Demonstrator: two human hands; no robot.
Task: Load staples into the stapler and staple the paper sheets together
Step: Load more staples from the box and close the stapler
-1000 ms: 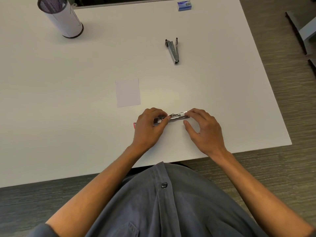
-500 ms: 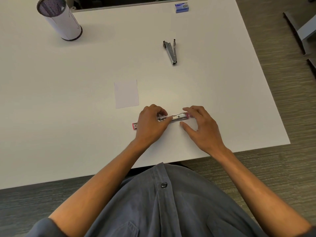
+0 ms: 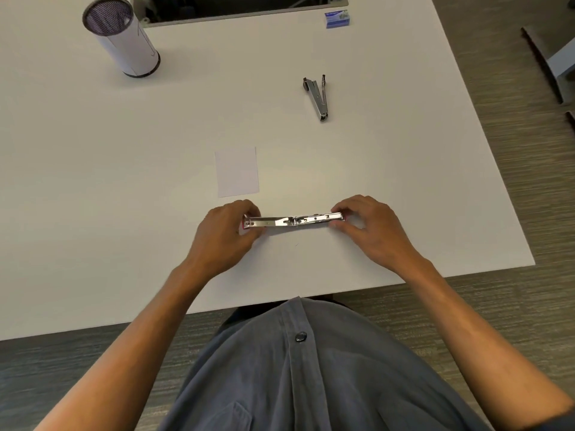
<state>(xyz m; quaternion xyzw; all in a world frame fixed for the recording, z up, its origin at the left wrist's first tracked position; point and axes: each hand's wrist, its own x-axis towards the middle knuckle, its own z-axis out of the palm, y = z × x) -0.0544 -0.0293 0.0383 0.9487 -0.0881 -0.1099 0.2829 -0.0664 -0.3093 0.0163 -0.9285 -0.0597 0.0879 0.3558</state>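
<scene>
Stapler [image 3: 294,221], silver metal with pink trim, lies unfolded flat on the white table [image 3: 93,181], long axis 9-to-3 o'clock, at 5 o'clock from the white paper sheets [image 3: 237,172]. My left hand [image 3: 224,241] pinches its 9 o'clock end; my right hand [image 3: 370,231] pinches its 3 o'clock end.

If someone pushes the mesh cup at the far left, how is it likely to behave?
The cup stands tall and narrow on the table, so a high push would probably tip it. It is round, so once down it may roll. Mesh walls suggest it is light and slides easily.
</scene>
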